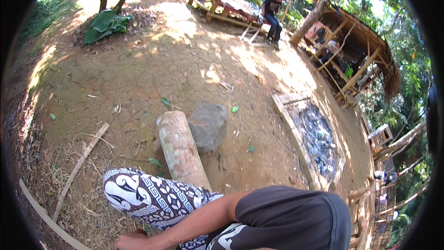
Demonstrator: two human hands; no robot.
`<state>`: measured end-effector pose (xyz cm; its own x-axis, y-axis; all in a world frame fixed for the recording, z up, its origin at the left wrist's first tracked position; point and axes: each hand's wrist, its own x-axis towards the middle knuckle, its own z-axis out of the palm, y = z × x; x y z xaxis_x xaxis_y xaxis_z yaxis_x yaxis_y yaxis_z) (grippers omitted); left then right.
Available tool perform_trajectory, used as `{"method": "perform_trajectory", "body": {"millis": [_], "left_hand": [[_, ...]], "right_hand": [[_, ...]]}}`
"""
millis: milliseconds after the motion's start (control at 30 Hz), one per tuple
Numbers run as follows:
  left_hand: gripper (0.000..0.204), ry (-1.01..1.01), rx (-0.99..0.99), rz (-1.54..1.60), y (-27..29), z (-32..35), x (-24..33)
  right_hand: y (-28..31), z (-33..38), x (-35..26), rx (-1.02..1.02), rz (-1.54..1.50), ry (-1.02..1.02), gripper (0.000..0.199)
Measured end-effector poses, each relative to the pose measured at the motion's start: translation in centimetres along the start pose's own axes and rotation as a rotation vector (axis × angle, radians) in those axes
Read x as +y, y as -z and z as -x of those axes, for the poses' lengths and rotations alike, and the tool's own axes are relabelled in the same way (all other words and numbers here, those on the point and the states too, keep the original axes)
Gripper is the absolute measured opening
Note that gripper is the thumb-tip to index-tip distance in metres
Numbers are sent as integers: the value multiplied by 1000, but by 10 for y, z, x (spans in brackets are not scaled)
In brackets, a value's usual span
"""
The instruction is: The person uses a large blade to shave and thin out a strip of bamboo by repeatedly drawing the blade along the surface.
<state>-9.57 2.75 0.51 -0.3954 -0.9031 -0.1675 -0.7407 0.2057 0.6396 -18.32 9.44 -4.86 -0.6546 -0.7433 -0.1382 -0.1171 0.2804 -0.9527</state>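
Observation:
My right forearm crosses the lower part of the view from a dark grey short sleeve. At the lower edge, beside my bent knee in patterned brown and white cloth (148, 196), my right hand (131, 240) is closed. Its fingers are partly cut off by the edge, and I cannot make out what is in them. Nearest to it is dry grass litter on the ground. A long, flat, pale strip (46, 217) curves along the lower left; its lower end leaves the view. My left hand is not in view.
Before my knee lie a thick log (178, 146) and a grey rock (208, 126). A stick (81, 169) lies left. Right is a framed ash pit (317, 136). Farther off are a bamboo bench (226, 7) with a seated person (273, 16), a thatched hut (356, 46) and green leaves (104, 27).

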Motion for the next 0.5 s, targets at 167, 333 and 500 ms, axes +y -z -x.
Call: {"method": "perform_trajectory", "body": {"millis": [167, 333, 500], "left_hand": [[54, 27, -23, 276, -5, 7, 4], [51, 22, 5, 305, -12, -1, -10], [48, 13, 28, 329, -21, -6, -23]], "right_hand": [[-1, -10, 7, -160, 142, 92, 25], [-1, -5, 0, -64, 3, 25, 5], [-22, -7, 17, 6, 43, 121, 4]]}}
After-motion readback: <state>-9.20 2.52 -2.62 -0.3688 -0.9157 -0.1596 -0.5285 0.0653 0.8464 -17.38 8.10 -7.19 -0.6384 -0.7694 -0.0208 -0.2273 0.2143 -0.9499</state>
